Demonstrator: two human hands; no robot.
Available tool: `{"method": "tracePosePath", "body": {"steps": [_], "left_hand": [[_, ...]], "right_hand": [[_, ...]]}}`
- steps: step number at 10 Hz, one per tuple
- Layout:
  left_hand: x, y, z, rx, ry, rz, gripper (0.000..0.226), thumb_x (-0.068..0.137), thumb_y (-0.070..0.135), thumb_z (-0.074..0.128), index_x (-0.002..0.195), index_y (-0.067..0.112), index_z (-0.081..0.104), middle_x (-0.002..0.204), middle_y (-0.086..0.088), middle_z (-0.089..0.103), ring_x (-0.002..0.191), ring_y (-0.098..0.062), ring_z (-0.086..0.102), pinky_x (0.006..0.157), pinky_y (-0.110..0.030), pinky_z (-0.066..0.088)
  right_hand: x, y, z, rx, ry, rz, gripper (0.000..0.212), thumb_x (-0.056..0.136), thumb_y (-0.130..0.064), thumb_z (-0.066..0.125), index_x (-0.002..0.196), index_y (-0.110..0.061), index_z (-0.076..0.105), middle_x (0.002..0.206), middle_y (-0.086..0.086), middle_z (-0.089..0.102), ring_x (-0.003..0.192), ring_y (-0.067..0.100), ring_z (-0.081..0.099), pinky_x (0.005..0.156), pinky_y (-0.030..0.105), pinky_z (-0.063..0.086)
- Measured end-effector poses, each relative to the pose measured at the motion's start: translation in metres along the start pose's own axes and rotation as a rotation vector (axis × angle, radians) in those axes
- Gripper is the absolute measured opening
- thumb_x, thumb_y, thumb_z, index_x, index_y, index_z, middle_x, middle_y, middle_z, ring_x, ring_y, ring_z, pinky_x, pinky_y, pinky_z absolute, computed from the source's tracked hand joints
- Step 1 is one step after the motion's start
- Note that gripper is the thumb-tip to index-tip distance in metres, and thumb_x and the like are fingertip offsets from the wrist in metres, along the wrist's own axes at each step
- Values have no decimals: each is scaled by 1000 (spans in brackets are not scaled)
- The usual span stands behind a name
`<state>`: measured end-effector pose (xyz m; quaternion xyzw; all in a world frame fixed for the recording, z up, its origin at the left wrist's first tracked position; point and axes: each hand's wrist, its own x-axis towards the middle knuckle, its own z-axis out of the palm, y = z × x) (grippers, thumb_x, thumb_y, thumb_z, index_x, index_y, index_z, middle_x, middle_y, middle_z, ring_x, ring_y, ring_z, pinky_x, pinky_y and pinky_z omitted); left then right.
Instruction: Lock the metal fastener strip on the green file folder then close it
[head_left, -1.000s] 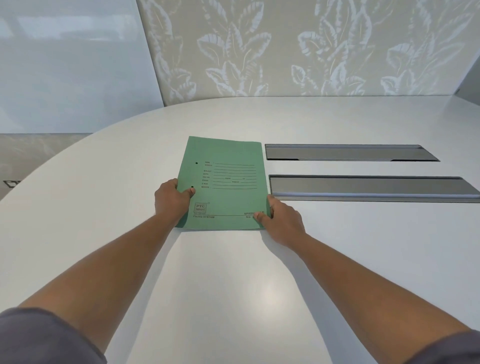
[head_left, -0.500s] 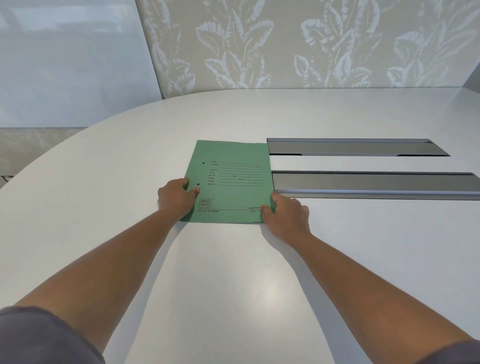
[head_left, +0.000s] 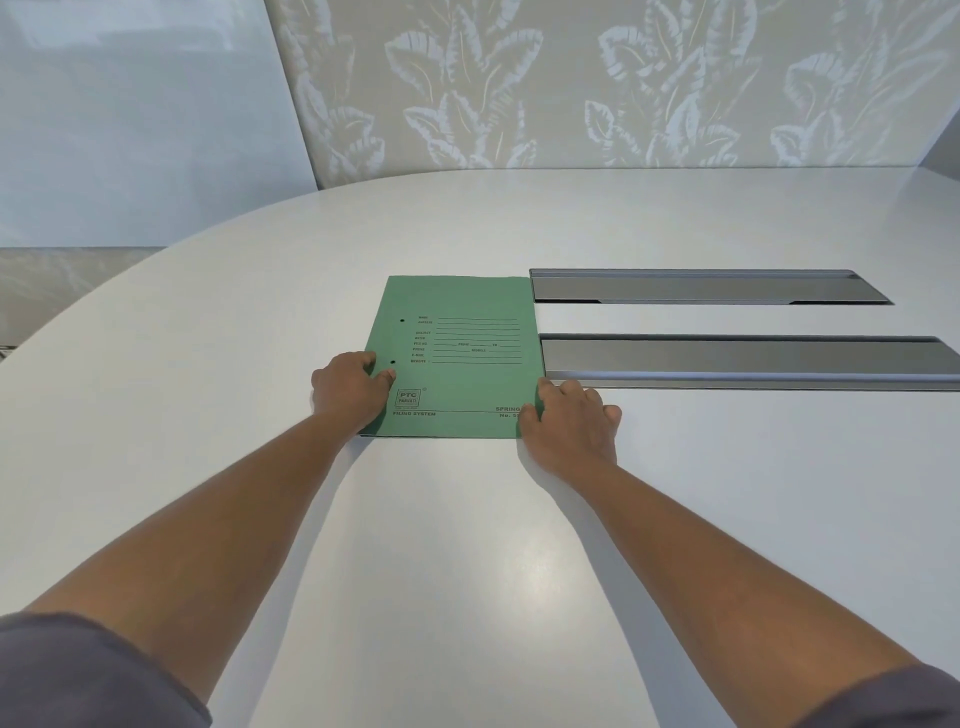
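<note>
The green file folder (head_left: 467, 364) lies closed and flat on the white table (head_left: 426, 571), printed cover up, with two punched holes near its left edge. My left hand (head_left: 350, 392) grips that left edge near the lower hole, fingers curled onto the cover. My right hand (head_left: 569, 426) holds the lower right corner, thumb on the cover and fingers along the right edge. The metal fastener strip is hidden inside the folder.
Two long grey metal cable trays are set into the tabletop right of the folder, the far one (head_left: 701, 287) and the near one (head_left: 748, 361), whose left end nearly touches the folder. A leaf-patterned wall stands behind the table's curved far edge.
The folder stays closed and both hands keep their places on its edges. The fingers of my right hand have spread slightly. The view has shifted a little.
</note>
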<state>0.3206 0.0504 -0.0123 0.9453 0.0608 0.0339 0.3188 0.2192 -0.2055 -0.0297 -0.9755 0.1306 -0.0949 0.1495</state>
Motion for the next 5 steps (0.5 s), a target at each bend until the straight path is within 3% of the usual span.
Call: {"method": "tracePosePath", "body": {"steps": [1,2,3,4,5], "left_hand": [[1,-1,1,45,-8,11,22,97,38,57,106,20,68,110,-2,70,118,-38,53,92,-41,47],[0,3,0,87,-52,-13,19,96,35,49,87,19,57,87,1,64,113,-35,45,80,-40,43],[-5,9,1,202,-73,26,14,94,34,44,91,21,50,91,1,53,109,-34,40,79,-43,36],[-17,20,-2,288,-80,92,36,93,38,44,124,22,52,125,-3,48,121,-36,36,91,-49,33],[-31,38,-2,286,-55,226,59,96,41,46,153,25,36,164,-5,25,146,-35,19,113,-54,23]], "right_hand": [[1,0,1,20,-4,4,37,93,-41,35,113,-22,60,96,-3,46,94,24,43,80,42,23],[1,2,-1,92,-1,14,39,93,-45,37,115,-23,59,101,-1,52,103,28,52,81,41,24],[3,5,-4,207,-2,29,46,93,-46,40,129,-24,57,114,3,59,110,29,54,85,43,28],[-1,8,-14,323,0,55,45,94,-43,44,134,-25,55,123,4,58,116,29,53,94,46,34],[-6,9,-28,349,63,35,46,97,-40,45,138,-21,54,135,4,54,122,28,52,98,48,32]]}}
